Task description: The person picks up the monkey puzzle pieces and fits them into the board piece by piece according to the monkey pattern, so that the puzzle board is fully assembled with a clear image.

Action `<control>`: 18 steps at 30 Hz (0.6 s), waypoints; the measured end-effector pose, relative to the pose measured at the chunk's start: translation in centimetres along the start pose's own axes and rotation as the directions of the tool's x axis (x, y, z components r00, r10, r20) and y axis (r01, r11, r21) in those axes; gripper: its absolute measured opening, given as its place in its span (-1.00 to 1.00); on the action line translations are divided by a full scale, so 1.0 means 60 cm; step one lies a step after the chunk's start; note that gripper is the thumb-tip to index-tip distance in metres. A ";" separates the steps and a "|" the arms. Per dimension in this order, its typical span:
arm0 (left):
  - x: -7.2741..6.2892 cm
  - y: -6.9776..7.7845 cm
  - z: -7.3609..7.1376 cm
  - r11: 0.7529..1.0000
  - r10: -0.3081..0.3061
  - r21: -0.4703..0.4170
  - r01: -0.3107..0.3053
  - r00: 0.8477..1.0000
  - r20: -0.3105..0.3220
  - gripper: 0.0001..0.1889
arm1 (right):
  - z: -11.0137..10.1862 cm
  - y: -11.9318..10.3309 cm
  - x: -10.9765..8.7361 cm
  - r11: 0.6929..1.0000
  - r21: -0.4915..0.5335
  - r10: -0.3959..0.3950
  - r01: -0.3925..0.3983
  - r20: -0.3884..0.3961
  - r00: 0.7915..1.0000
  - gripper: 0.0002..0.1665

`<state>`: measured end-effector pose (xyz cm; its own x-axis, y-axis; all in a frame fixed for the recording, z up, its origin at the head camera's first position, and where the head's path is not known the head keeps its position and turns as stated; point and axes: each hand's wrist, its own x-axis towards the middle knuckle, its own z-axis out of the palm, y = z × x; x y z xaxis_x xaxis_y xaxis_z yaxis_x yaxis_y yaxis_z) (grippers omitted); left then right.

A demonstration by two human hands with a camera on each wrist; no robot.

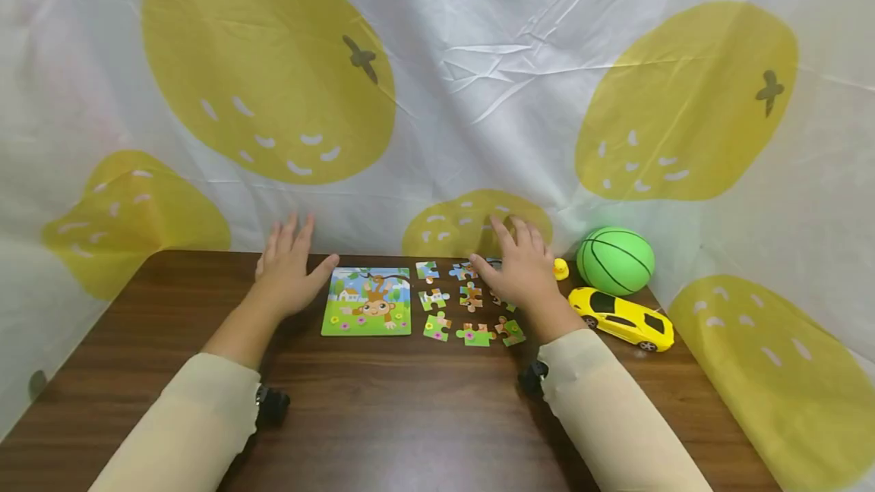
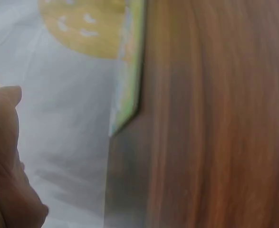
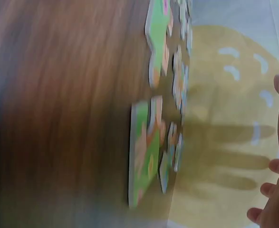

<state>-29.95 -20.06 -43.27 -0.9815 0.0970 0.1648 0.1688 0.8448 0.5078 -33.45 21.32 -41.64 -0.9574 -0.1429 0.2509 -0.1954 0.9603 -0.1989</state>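
Note:
A square picture board (image 1: 365,317) with a monkey on it lies flat on the brown table. To its right, several loose jigsaw pieces (image 1: 476,335) lie spaced out in rows. My left hand (image 1: 285,268) is held just left of the board, fingers stretched forward and thumb out toward its corner, holding nothing. My right hand (image 1: 521,268) hovers over the right-hand pieces with fingers spread, hiding some of them; it holds nothing. The right wrist view shows the pieces (image 3: 144,156) lying apart from the hand (image 3: 277,185). In the left wrist view the board's edge (image 2: 129,85) is blurred.
A green ball (image 1: 615,260) sits at the table's back right corner, with a yellow toy car (image 1: 622,319) in front of it. A small yellow duck (image 1: 560,269) stands left of the ball. A white curtain (image 1: 478,143) with yellow fruit prints hangs behind the table (image 1: 396,416).

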 end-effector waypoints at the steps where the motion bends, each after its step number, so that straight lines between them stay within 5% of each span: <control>1: -0.003 0.001 0.000 1.000 0.000 -0.027 0.000 1.000 0.004 -0.01 | 0.001 -0.006 0.000 1.000 0.013 -0.012 0.012 0.001 1.000 0.08; 10: -0.039 0.009 -0.006 0.984 0.056 -0.175 -0.039 0.994 0.095 0.02 | 0.014 -0.043 0.018 0.969 0.188 -0.155 0.158 -0.026 0.987 -0.05; 18: -0.061 0.007 0.002 0.983 0.115 -0.162 -0.087 0.978 0.175 -0.01 | 0.034 -0.068 0.034 0.907 0.401 -0.179 0.132 0.082 0.980 -0.11</control>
<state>-26.31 -20.01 -43.75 -0.9560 0.2846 0.0714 0.2657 0.7366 0.6220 -35.07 16.63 -42.25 -0.9211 -0.3316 0.2041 -0.3889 0.7558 -0.5269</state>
